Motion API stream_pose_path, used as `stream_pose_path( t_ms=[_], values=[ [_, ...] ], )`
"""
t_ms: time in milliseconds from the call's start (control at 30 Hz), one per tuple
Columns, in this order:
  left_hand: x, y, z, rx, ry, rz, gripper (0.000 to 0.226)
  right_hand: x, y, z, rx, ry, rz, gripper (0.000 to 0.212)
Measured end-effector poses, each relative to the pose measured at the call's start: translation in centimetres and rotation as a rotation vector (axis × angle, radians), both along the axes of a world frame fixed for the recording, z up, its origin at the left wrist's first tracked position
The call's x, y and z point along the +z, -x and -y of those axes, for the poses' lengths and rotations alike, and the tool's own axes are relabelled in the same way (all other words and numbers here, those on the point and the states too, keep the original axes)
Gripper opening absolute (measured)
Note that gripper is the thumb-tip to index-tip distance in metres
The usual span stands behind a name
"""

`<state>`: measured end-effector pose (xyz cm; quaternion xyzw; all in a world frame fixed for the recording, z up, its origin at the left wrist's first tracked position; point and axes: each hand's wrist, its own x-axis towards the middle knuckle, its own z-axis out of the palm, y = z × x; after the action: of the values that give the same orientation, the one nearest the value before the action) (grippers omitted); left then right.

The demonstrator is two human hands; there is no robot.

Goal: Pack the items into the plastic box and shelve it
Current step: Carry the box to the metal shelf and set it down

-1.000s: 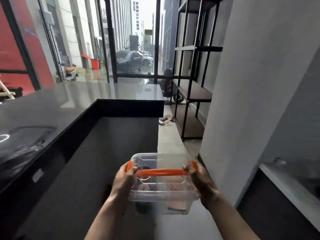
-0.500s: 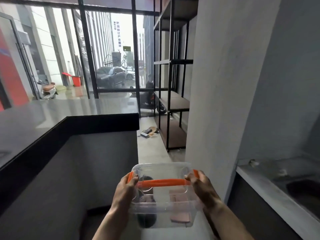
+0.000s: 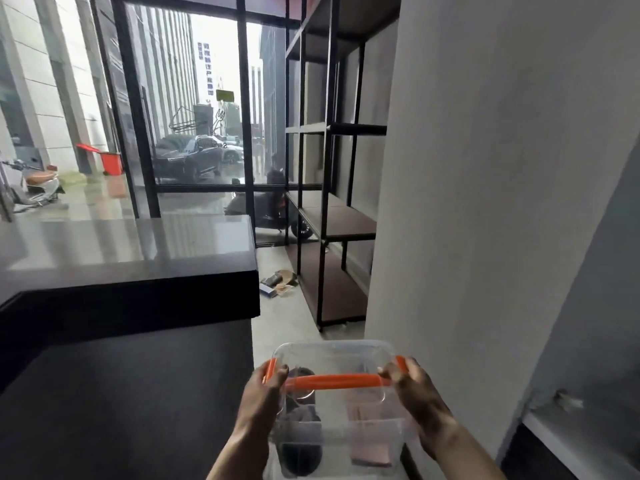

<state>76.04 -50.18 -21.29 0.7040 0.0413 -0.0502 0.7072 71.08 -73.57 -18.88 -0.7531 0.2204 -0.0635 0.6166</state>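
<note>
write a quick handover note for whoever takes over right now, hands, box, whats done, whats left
Left hand: grip closed on the left end of the plastic box.
Right hand: grip closed on the right end, by the orange handle.
Box: carried in the air, lid on, dark and pinkish items inside.
Done: packing.
Left: walk past the counter to the black shelf unit ahead and set the box on a shelf.

Counter [image 3: 138, 258] left, shelving [image 3: 332, 223] ahead, wall [image 3: 485, 202] right.
</note>
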Motion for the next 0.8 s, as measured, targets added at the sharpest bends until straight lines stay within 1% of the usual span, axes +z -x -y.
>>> stream_pose_path(
  t_ms=[67,133,233,400,467,600,733,800],
  values=[
    [1.3,-5.1,0.6,-0.011,-0.001,0.002,0.046,1.1,-4.4,0.2,-0.020,-0.018,0.010,0.045],
    [1.9,-9.9,1.3,-0.015,0.011,-0.002,0.047,1.9,-8.7,0.9,-0.051,-0.041,0.009,0.041],
    [2.9,-16.3,2.6,-0.013,0.014,-0.028,0.052,3.4,-14.4,2.1,-0.103,-0.060,0.011,0.048],
    [3.4,-26.8,6.9,-0.032,0.056,-0.038,0.044,3.6,-25.6,6.0,-0.121,-0.076,0.008,0.049],
    [3.0,-31.6,9.0,-0.039,0.054,-0.029,0.038,2.8,-30.8,8.2,-0.111,-0.064,0.008,0.048],
    [2.4,-42.5,13.0,0.038,0.035,-0.027,0.046,2.0,-42.6,12.1,-0.054,-0.051,0.054,0.043],
    [2.5,-53.8,15.1,0.102,0.041,-0.048,0.047,2.6,-55.0,14.5,0.054,-0.063,0.066,0.041],
    [3.0,-59.0,15.4,0.141,0.042,-0.051,0.043,3.2,-61.1,15.2,0.103,-0.080,0.067,0.039]
  ],
)
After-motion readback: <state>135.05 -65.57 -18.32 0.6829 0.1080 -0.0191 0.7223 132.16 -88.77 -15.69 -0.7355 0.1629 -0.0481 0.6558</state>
